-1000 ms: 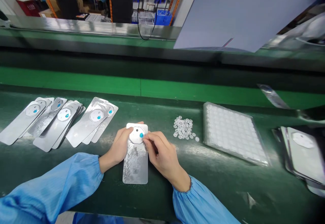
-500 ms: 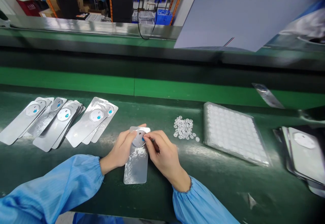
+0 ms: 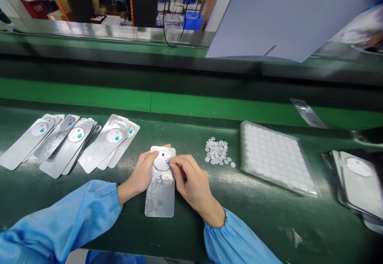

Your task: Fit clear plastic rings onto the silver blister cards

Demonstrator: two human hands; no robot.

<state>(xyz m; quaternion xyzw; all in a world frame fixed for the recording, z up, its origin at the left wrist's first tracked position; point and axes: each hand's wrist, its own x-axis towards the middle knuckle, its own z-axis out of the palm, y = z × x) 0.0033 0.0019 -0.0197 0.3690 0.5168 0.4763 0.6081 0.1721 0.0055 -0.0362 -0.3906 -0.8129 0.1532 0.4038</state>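
Observation:
A flat silvery plate (image 3: 160,196) with rounded corners lies in front of me, its upper end bearing a white eight-sided patch (image 3: 160,163) with a dark hole. My left hand (image 3: 140,175) grips this plate along its left edge, thumb on top near the patch. At the patch's right side, my right hand (image 3: 193,180) pinches thumb and forefinger at a small blue tab (image 3: 168,162). The fingertips hide part of that tab. Right of my hands lies a loose heap of small clear round caps (image 3: 216,150).
Fanned piles of similar plates (image 3: 62,148) lie on the left of the green bench (image 3: 233,224). A clear tray (image 3: 275,158) of white pieces sits at right, with more plates (image 3: 362,180) beyond it. A hanging white sheet (image 3: 269,16) covers the upper right.
The patch now looks brighter and the plate's upper end has shifted slightly left. My left thumb has moved up toward the patch's top edge. My right fingers stay pinched at the blue tab.

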